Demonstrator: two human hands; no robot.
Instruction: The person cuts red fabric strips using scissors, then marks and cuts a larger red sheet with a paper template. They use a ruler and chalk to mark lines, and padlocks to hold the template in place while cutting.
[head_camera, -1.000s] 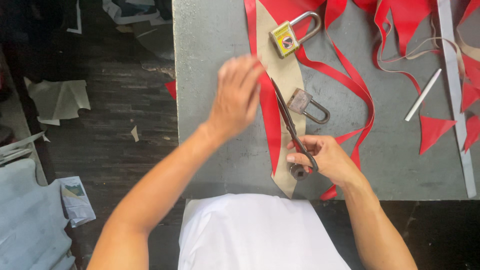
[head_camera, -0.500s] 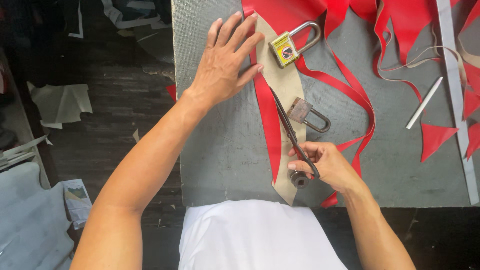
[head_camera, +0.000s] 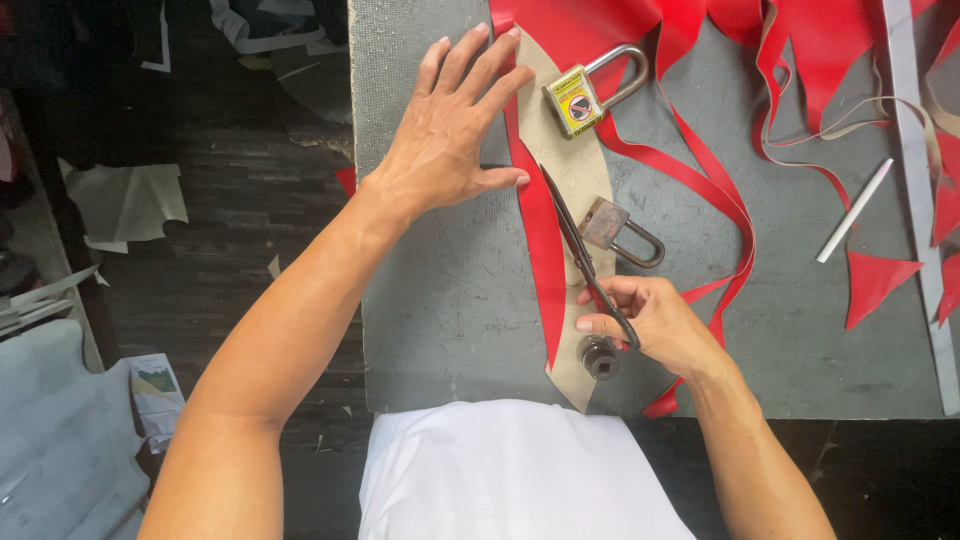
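scissor handles (head_camera: 622, 335): hidden in right hand (head_camera: 655, 325) | red fabric (head_camera: 800, 30): cut off by top edge

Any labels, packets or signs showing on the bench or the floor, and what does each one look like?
Sticker: on the yellow padlock at the top of the grey table, beyond the left hand; square, black, red and yellow.
Packet: on the dark floor at lower left; flat, pale with a green patch.
No signs or screens.

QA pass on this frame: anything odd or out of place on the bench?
Mildly odd: two padlocks, a yellow-bodied one and a rusty one, sit on the tan pattern strip like weights. Red offcuts lie scattered at right. Nothing looks damaged.
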